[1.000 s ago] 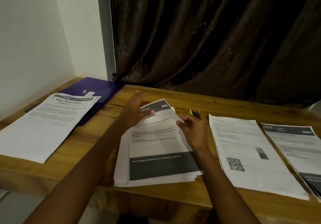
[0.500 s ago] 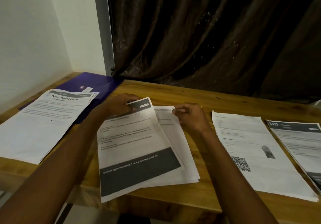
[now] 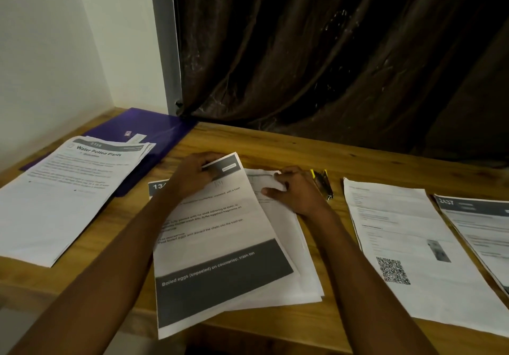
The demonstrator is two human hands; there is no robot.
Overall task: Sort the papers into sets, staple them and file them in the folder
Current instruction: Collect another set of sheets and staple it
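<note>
Two hands work at the middle stack of papers (image 3: 300, 261), which serves as the landmark. The left hand (image 3: 197, 174) grips the top edge of the boiled-eggs sheet (image 3: 217, 244), fingers curled over its dark header band, thumb hidden beneath; this sheet lies skewed across the left part of the stack, its lower end jutting past the table's (image 3: 275, 145) near edge. The right hand (image 3: 298, 189) rests on the stack's upper right corner, fingers bent and pinching the top corner of the sheets there, which is lifted and slightly curled. Peeking from under the left forearm, at the stack's upper left, is the corner of another sheet with a dark header (image 3: 157, 186) showing the digits "13". Just right of the right hand, touching or nearly touching it, lies a dark stapler with yellow trim (image 3: 322, 182). Further right of the stack lies a QR-code sheet (image 3: 407, 244), flat on the table, and beyond it, overlapping its right edge, a pile with a dark header (image 3: 479, 222) that runs out of view. Left of the stack, apart from it, a "Water Potted Plants" pile (image 3: 68, 195) lies with its top end on a purple folder (image 3: 154, 131), which sits in the far left corner against the white wall (image 3: 55, 52). Behind the stack, a dark brown curtain (image 3: 330, 52) hangs down to the table's far edge.
</note>
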